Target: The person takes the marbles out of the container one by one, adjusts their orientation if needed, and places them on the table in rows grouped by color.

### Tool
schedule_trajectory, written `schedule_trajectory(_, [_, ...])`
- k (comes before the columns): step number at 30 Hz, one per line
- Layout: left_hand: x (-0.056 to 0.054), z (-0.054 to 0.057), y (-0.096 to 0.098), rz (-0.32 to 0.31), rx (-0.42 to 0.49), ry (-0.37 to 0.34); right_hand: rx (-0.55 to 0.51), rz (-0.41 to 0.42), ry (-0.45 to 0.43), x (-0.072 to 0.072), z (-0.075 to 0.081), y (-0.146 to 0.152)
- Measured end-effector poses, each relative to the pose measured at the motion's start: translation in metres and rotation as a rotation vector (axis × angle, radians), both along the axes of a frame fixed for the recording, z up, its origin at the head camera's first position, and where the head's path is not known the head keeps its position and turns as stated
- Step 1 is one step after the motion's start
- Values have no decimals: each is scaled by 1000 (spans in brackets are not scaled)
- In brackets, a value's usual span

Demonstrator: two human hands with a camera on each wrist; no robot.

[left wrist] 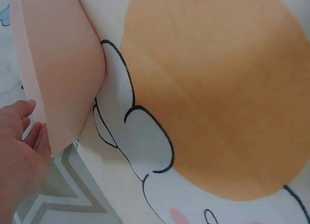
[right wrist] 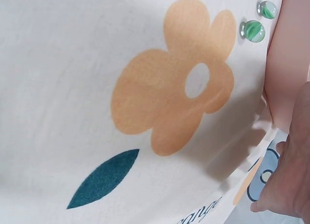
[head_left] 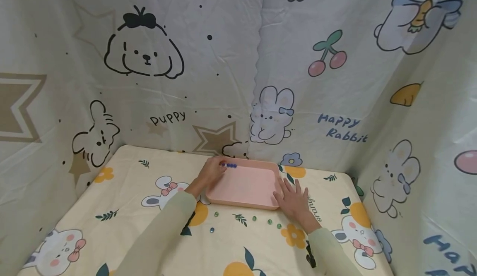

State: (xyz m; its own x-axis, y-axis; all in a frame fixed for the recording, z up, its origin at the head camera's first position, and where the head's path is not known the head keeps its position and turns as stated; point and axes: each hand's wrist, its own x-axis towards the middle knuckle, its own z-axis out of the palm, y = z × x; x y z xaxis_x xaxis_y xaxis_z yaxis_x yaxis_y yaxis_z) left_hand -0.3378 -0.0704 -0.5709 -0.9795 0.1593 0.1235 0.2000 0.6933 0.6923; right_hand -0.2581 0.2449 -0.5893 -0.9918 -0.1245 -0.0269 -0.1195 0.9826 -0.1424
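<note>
A shallow pink tray (head_left: 246, 185) lies at the far side of the cloth-covered table. Over its far left corner reaches my left hand (head_left: 211, 172), fingers bent, a blue marble (head_left: 222, 164) at their tips. Just right of it, more blue marbles (head_left: 232, 166) sit in a row along the tray's far wall. In the left wrist view the fingertips are partly hidden behind the tray wall (left wrist: 63, 64). My right hand (head_left: 292, 199) rests with spread fingers against the tray's right edge; the right wrist view has this hand (right wrist: 293, 171) beside the pink wall (right wrist: 286, 64).
In front of the tray, several loose green marbles (head_left: 254, 218) and a blue-green marble (head_left: 212, 230) lie on the printed cloth (head_left: 231, 243). Two green marbles (right wrist: 254, 31) show near the tray in the right wrist view. Patterned curtains (head_left: 208, 81) hang behind and at both sides.
</note>
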Motion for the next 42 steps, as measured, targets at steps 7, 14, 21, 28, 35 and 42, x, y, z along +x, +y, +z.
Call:
schedule_trajectory(7, [-7,-4,6,27,-132,24,-2,-1,-5,-1,-2,0])
schedule_trajectory(14, [-10,-9,13,50,-221,56,7,-8,-19,0,0,-2])
schedule_trajectory(21, [-11,-10,20,58,-322,61,9,-19,-30,0,1,-1])
schedule_trajectory(28, [-11,-15,23,73,-423,105,8,-19,-19,1,-2,-1])
schedule_trajectory(35, [-14,-20,18,71,-431,116,28,-26,-24,-2,-4,-4])
schedule_trajectory(42, [-5,-10,15,44,-248,37,42,-27,-31,-2,-3,-2])
